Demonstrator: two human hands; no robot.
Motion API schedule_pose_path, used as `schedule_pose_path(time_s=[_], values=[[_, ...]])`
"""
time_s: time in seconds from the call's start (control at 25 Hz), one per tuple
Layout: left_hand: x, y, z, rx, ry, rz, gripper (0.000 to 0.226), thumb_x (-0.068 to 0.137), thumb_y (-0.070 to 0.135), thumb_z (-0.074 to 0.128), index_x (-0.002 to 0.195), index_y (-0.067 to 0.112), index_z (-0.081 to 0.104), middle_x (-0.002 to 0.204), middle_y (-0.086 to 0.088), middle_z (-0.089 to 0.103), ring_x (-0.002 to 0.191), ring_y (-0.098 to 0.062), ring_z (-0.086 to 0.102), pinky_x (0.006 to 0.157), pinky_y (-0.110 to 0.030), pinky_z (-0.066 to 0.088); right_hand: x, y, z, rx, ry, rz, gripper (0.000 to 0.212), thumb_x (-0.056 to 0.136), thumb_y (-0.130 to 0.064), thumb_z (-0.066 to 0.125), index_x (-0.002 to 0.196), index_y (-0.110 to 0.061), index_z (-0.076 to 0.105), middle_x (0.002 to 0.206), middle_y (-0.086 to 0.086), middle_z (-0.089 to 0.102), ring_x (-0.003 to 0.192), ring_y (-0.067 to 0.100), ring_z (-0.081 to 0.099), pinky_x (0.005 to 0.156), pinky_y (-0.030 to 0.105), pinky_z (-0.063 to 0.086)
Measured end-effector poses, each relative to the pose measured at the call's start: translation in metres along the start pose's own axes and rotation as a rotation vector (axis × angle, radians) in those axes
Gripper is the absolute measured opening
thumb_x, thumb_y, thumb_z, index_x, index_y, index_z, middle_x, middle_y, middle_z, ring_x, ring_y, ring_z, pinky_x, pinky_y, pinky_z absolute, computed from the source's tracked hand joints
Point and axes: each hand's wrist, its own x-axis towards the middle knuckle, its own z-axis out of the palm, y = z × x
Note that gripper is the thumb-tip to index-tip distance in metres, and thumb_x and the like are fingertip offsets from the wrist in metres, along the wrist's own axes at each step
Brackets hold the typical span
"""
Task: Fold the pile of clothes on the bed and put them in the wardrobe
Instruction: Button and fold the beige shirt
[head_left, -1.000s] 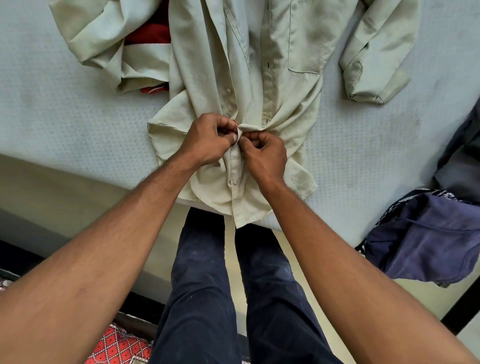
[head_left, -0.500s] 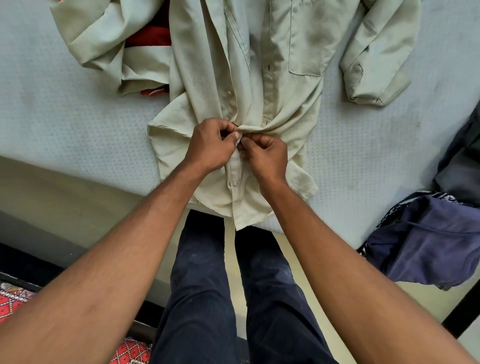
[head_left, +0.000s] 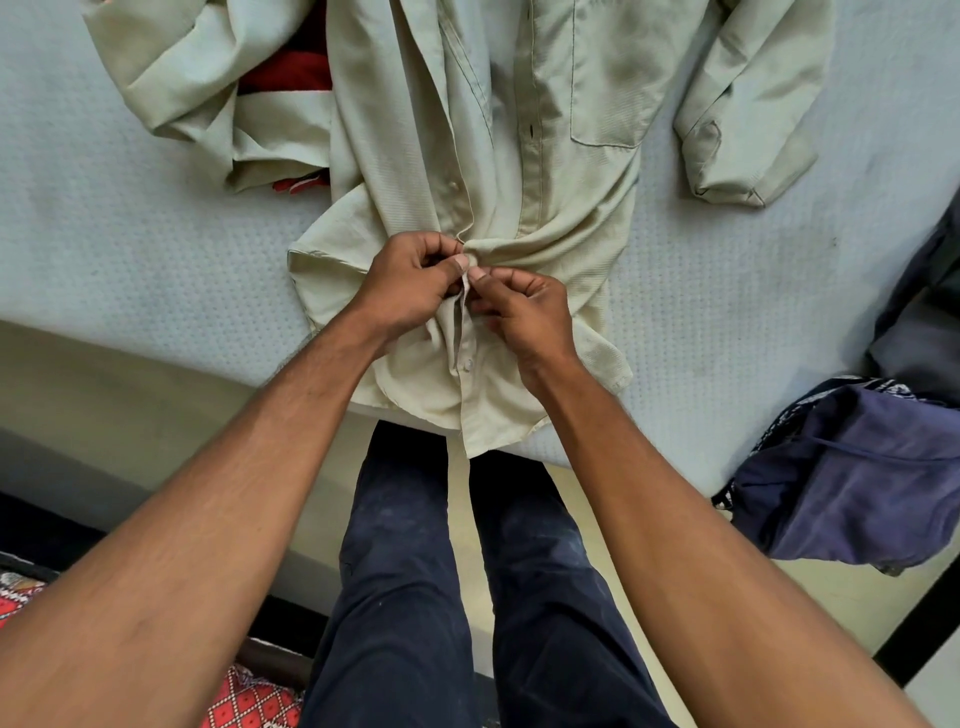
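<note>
Pinching the placket (head_left: 459, 319) of the pale khaki shirt (head_left: 571, 182) spread on the mattress (head_left: 130, 234), the left hand (head_left: 410, 283) and right hand (head_left: 524, 312) met, both clamped on cloth. It looked soft, light and limp, best gripped along its seamed edges.

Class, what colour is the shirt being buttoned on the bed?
Pale beige shirt, shown best in the head view.
</note>
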Motion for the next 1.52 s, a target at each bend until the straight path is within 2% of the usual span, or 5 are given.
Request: schedule_pose_path(time_s=[0.2,0.68,1.04,1.28,1.52], values=[[0.000,0.000,0.003,-0.006,0.058,0.014,0.016,0.098,0.012,0.062,0.086,0.020,0.069,0.081,-0.003,0.070,0.074,-0.009,0.065,0.077,-0.027,0.056,0.010,-0.004,-0.003,0.059,-0.005,0.103,0.013,0.091,-0.006,0.072,0.079,-0.008,0.076,0.072,0.006,0.074,0.057,0.009,0.066,0.051,0.016,0.048],[-0.016,-0.012,0.017,0.083,0.385,0.088,0.008,0.086,0.010,0.076,0.090,0.017,0.075,0.080,0.008,0.073,0.067,0.005,0.066,0.070,-0.013,0.054,0.012,0.010,0.001,-0.110,-0.025,-0.018,0.018,0.096,-0.012,0.069,0.081,-0.009,0.077,0.073,0.006,0.074,0.066,0.011,0.067,0.067,0.023,0.053],[-0.009,-0.014,0.011,0.076,0.290,0.030,0.011,0.088,0.008,0.071,0.089,0.020,0.071,0.078,0.007,0.070,0.068,0.000,0.064,0.066,-0.012,0.052,0.011,0.008,0.004,-0.248,0.032,-0.101,0.017,0.099,-0.010,0.065,0.086,-0.005,0.077,0.068,-0.001,0.074,0.060,0.006,0.067,0.060,0.017,0.052],[-0.005,-0.010,0.017,0.066,0.346,-0.008,0.008,0.086,0.008,0.070,0.091,0.014,0.072,0.081,0.002,0.072,0.070,-0.008,0.066,0.066,-0.015,0.053,0.012,0.022,0.016,-0.264,0.230,-0.241,0.010,0.091,-0.012,0.071,0.096,-0.009,0.080,0.079,0.002,0.078,0.073,0.016,0.076,0.078,0.042,0.063],[-0.003,-0.010,0.009,0.117,0.277,-0.006,0.011,0.085,0.012,0.073,0.083,0.022,0.069,0.076,0.011,0.068,0.065,0.000,0.063,0.064,-0.012,0.051,0.005,0.027,0.017,-0.260,0.229,-0.224,0.013,0.089,-0.019,0.077,0.096,-0.009,0.081,0.085,0.000,0.079,0.083,0.014,0.076,0.085,0.042,0.062]])
